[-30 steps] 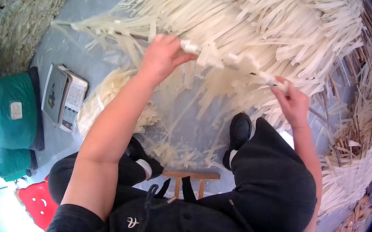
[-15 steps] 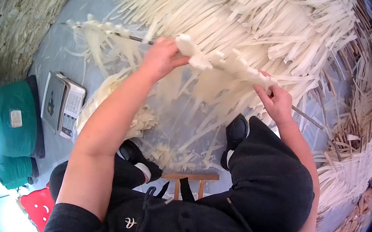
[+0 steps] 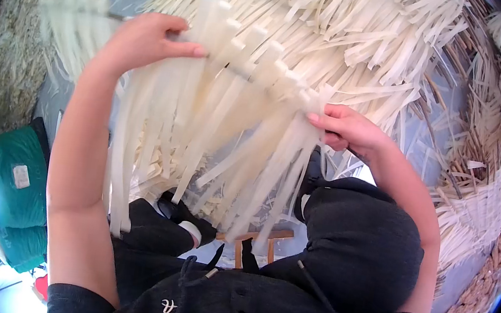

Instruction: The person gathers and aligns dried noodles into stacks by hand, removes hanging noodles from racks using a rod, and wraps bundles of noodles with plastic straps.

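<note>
A thin stick (image 3: pixel 242 74), threaded through a row of long pale flat strips (image 3: pixel 194 124), is raised in front of me and slopes down to the right. My left hand (image 3: pixel 145 40) is curled round the stick left of the middle, thumb stretched along the strips. Its fingertips are partly hidden. My right hand (image 3: pixel 349 128) pinches the stick at the right end of the row, beside the last strips. Short folded strip ends stand up above the stick, and the long tails hang towards my knees. The strips are blurred by motion.
Many more pale strips (image 3: pixel 320 14) lie heaped across the floor ahead. Bare sticks (image 3: pixel 468 115) and strips pile up at right. Green bags (image 3: pixel 10 179) stand at left, near a rough fibrous mass (image 3: pixel 5 48). Between my feet is a small wooden frame (image 3: pixel 281 235).
Both hands have brought the stick nearer to me. My left hand has moved left and up, my right hand slightly left. The strips now hang spread out in front of my legs.
</note>
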A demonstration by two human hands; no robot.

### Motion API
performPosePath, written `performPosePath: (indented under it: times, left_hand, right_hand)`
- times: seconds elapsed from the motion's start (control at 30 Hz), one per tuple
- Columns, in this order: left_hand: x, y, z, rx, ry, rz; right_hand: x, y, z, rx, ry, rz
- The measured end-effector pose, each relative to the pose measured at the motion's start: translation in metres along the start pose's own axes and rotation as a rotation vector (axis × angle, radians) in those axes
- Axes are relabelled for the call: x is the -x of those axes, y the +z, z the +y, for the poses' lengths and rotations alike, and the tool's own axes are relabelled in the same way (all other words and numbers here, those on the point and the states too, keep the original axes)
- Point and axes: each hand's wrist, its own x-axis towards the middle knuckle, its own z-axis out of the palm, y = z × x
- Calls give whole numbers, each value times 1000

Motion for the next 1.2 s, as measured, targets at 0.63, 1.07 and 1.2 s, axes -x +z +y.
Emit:
performPosePath:
  times: [0.63,1.07,1.2]
  left_hand:
    - [-17,270,162,85,500,134]
    - [-65,260,109,-138,431,294]
    - [-72,263,125,-61,386,149]
  right_hand:
    - [-39,-42,122,771,-266,542]
    - [112,-118,183,1439,-245,1095]
    - [119,-135,210,1522,-221,1147]
